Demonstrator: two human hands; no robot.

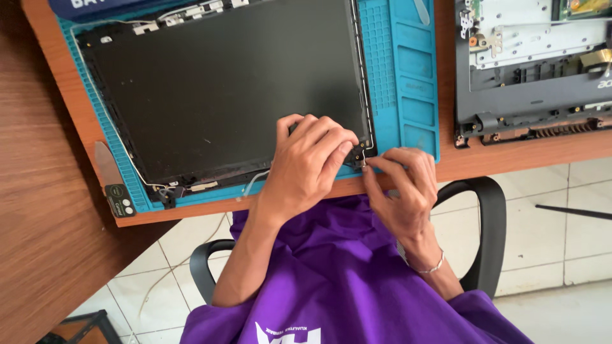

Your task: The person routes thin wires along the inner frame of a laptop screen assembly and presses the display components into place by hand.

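Black laptop lid (217, 95) on blue mat (414, 76) | left hand (309, 162) flat on its corner | right hand (401, 185) pinching hinge (359, 155)

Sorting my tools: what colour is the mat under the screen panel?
Blue-teal mat, clearest in the head view, right of the panel.

Blue silicone repair mat (414, 76); opened grey laptop base (529, 95); metal pry tool (107, 167); wooden desk (38, 210); black chair armrests (491, 223); white tiled floor (561, 248).
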